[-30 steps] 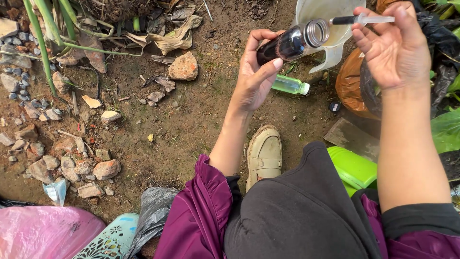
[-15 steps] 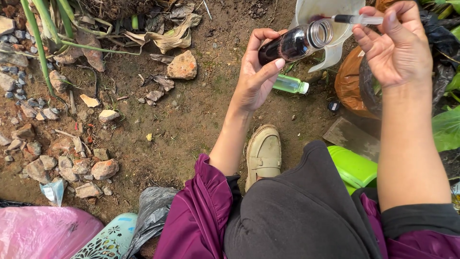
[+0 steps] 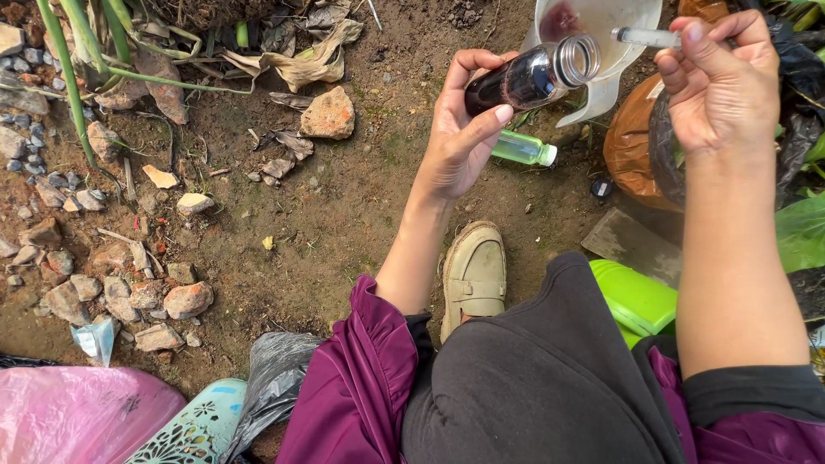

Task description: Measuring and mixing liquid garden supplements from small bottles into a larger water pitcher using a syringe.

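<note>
My left hand (image 3: 460, 129) grips a small clear bottle (image 3: 533, 76) of dark purple liquid, tilted with its open mouth toward the upper right. My right hand (image 3: 720, 86) holds a thin clear syringe (image 3: 646, 36) whose tip points left over a translucent white jug (image 3: 601, 34). A splash of dark liquid lies inside the jug. The syringe barrel looks nearly drained. Bottle mouth and syringe tip are a short way apart.
A small green bottle (image 3: 522, 149) lies on the soil below the dark bottle. A black cap (image 3: 601, 188), an orange-brown bag (image 3: 632, 146), a green plastic container (image 3: 634, 299), my beige shoe (image 3: 473, 273), stones (image 3: 327, 114) and a pink bag (image 3: 77, 417) surround me.
My right hand moved right, away from the bottle mouth, with the syringe. The dark liquid left the syringe and a dark splash appeared in the jug.
</note>
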